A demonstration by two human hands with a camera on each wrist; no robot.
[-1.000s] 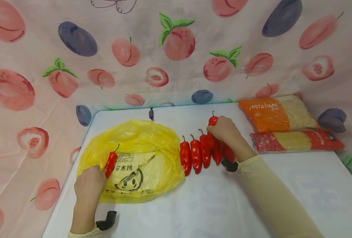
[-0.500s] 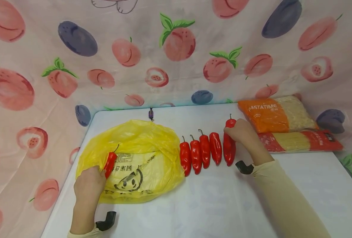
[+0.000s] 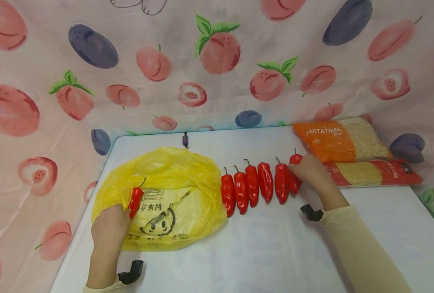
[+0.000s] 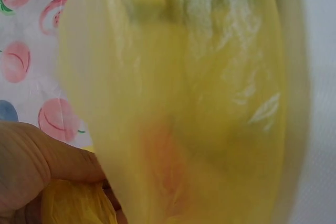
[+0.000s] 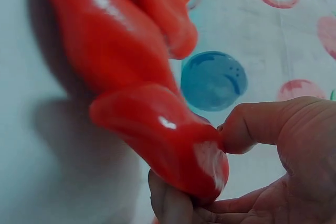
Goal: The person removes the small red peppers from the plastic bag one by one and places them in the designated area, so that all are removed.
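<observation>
My left hand grips the near left edge of a yellow plastic bag, its thumb pressed against bunched plastic in the left wrist view. Beside those fingers, a stemmed red chili pepper lies at the bag; its red shows blurred through the plastic in the left wrist view. My right hand pinches another red pepper between thumb and fingers at the right end of a row. Several glossy red peppers lie side by side in that row, and the held one overlaps its neighbour in the head view.
Behind my right hand lie an orange pasta packet and a red packet of noodles. A small purple wrapped sweet sits near the back edge of the white table. A fruit-print cloth rises behind.
My right hand has moved right along the row with the pepper it holds, from above the fourth pepper to the right end. The left hand and bag have stayed put.
</observation>
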